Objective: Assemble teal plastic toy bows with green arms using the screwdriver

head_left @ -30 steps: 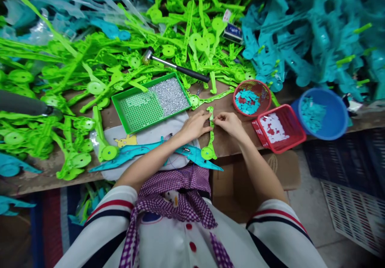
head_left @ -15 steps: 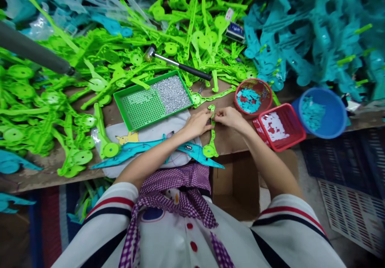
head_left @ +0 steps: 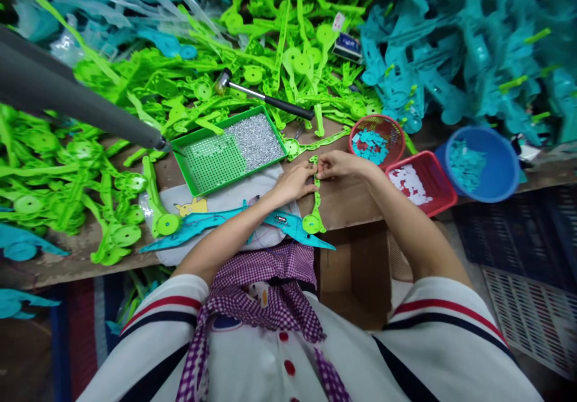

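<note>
A bright green plastic arm (head_left: 315, 208) with a round disc at its near end lies on the brown table (head_left: 351, 201) in front of me. My left hand (head_left: 294, 182) rests on its upper part from the left. From the right, my right hand (head_left: 341, 164) pinches the top of the same piece, fingertips meeting those of the left hand. A teal plastic part (head_left: 211, 225) with small wires lies on a white cloth (head_left: 225, 201) just below my left forearm.
A green tray (head_left: 211, 164) of tiny silver bits sits left of my hands. A hammer (head_left: 265, 97) lies behind it. A round red basket (head_left: 377, 140), a square red basket (head_left: 419, 182) and a blue bowl (head_left: 480, 164) stand right. Green and teal parts pile around. A grey pole (head_left: 76, 107) enters left.
My right hand has slid up towards the top of the green piece. The grey pole has swung in from the left towards the tray.
</note>
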Available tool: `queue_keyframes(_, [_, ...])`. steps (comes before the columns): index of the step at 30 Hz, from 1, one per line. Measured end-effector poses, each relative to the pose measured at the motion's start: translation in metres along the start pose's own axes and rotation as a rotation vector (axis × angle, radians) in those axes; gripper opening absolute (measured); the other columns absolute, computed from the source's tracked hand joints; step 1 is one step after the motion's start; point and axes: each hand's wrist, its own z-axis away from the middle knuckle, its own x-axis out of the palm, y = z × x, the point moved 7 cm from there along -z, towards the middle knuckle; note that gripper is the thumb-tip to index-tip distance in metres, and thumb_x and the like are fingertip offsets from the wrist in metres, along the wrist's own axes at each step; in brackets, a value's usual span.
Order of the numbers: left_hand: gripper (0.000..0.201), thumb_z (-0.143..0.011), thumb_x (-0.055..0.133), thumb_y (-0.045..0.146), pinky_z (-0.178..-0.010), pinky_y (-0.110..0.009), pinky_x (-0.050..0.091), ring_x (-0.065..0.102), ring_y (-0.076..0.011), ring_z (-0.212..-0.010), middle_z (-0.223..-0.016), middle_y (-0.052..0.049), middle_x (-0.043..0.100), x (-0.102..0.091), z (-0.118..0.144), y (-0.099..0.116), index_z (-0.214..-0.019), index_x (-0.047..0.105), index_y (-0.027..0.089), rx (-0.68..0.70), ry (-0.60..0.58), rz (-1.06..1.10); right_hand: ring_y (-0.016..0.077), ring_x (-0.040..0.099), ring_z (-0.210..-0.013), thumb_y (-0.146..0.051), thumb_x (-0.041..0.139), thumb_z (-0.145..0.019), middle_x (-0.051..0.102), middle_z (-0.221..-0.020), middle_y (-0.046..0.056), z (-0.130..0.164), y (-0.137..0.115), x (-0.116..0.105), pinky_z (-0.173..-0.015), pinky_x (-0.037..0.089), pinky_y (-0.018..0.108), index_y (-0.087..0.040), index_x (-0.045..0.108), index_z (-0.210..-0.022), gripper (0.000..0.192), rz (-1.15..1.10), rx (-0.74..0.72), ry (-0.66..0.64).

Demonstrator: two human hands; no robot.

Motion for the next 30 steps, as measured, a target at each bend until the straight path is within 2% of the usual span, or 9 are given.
queue_keyframes(4, [0.038, -0.089, 0.071, 0.031, -0.103, -0.039, 0.048, 0.058, -0.0276, -0.123, -0.130, -0.011, 0.061, -0.002, 0.005, 0.005, -0.124, 0.065, 0.017, 0.021, 0.001, -0.038, 0.0106, 0.055, -0.046, -0.043, 0.091, -0.056, 0.061, -0.051, -0.004, -0.005, 0.001, -0.002, -0.046, 0.038, 0.023, -0.021, 0.058, -0.062, 0.039, -0.067, 0.033, -0.014])
queue_keyframes(7, [0.035, -0.091, 0.068, 0.029, -0.094, -0.039, 0.052, 0.064, -0.0270, -0.110, -0.118, -0.011, 0.067, -0.008, 0.016, 0.008, -0.124, 0.064, 0.017, -0.040, -0.013, -0.067, 0.0112, 0.057, -0.044, -0.044, 0.092, -0.055, 0.063, -0.051, -0.002, -0.005, 0.000, -0.001, -0.043, 0.038, 0.022, -0.021, 0.058, -0.059, 0.041, -0.062, 0.034, -0.033])
queue_keyframes(10, [0.023, -0.099, 0.055, 0.030, -0.084, -0.039, 0.053, 0.068, -0.0264, -0.097, -0.102, -0.011, 0.072, -0.015, 0.027, 0.012, -0.115, 0.066, 0.017, -0.142, 0.023, -0.086, 0.0117, 0.057, -0.043, -0.034, 0.093, -0.057, 0.063, -0.050, -0.002, -0.004, -0.001, 0.000, -0.043, 0.040, 0.023, -0.021, 0.058, -0.058, 0.037, -0.057, 0.091, -0.025])
queue_keyframes(12, [0.026, -0.102, 0.046, 0.029, -0.081, -0.037, 0.053, 0.068, -0.0260, -0.096, -0.104, -0.012, 0.072, -0.015, 0.028, 0.024, -0.114, 0.065, 0.016, -0.133, 0.061, -0.133, 0.0124, 0.059, -0.044, -0.024, 0.092, -0.059, 0.063, -0.051, -0.002, -0.003, -0.003, 0.000, -0.045, 0.042, 0.024, -0.020, 0.059, -0.059, 0.033, -0.051, 0.134, -0.025])
queue_keyframes(16, [0.037, -0.100, 0.033, 0.010, -0.077, -0.036, 0.052, 0.068, -0.0250, -0.094, -0.120, -0.018, 0.067, 0.010, 0.024, 0.058, -0.121, 0.063, 0.010, -0.069, 0.044, -0.348, 0.0113, 0.056, -0.044, -0.012, 0.087, -0.063, 0.059, -0.048, -0.004, 0.001, -0.007, 0.000, -0.047, 0.042, 0.023, -0.020, 0.057, -0.058, 0.032, -0.022, 0.193, -0.017])
queue_keyframes(19, [0.042, -0.096, 0.028, 0.000, -0.078, -0.036, 0.050, 0.066, -0.0269, -0.097, -0.113, -0.023, 0.067, 0.033, 0.025, 0.079, -0.117, 0.065, 0.001, -0.036, 0.021, -0.493, 0.0113, 0.059, -0.048, -0.015, 0.084, -0.070, 0.060, -0.050, -0.004, 0.003, -0.010, 0.001, -0.050, 0.046, 0.023, -0.019, 0.055, -0.062, 0.030, -0.019, 0.200, -0.052])
queue_keyframes(22, [0.043, -0.094, 0.030, -0.003, -0.078, -0.035, 0.048, 0.065, -0.0268, -0.098, -0.112, -0.026, 0.066, 0.045, 0.030, 0.089, -0.123, 0.063, -0.005, -0.008, -0.030, -0.653, 0.0106, 0.062, -0.052, -0.019, 0.084, -0.072, 0.062, -0.055, -0.004, 0.006, -0.012, 0.002, -0.053, 0.049, 0.021, -0.019, 0.055, -0.066, 0.030, -0.008, 0.216, -0.092])
queue_keyframes(25, [0.044, -0.095, 0.033, -0.002, -0.078, -0.035, 0.048, 0.066, -0.0271, -0.100, -0.115, -0.026, 0.065, 0.041, 0.037, 0.088, -0.131, 0.058, -0.005, -0.018, -0.076, -0.695, 0.0109, 0.064, -0.054, -0.020, 0.082, -0.075, 0.063, -0.055, -0.004, 0.008, -0.014, 0.002, -0.055, 0.051, 0.020, -0.018, 0.056, -0.067, 0.027, 0.047, 0.269, -0.078])
queue_keyframes(30, [0.044, -0.095, 0.031, -0.002, -0.075, -0.033, 0.051, 0.068, -0.0260, -0.098, -0.113, -0.023, 0.064, 0.018, 0.057, 0.075, -0.131, 0.057, 0.000, -0.032, -0.088, -0.584, 0.0132, 0.067, -0.058, -0.020, 0.078, -0.078, 0.066, -0.057, -0.001, 0.012, -0.017, 0.002, -0.059, 0.054, 0.022, -0.018, 0.058, -0.066, 0.023, 0.095, 0.282, 0.025])
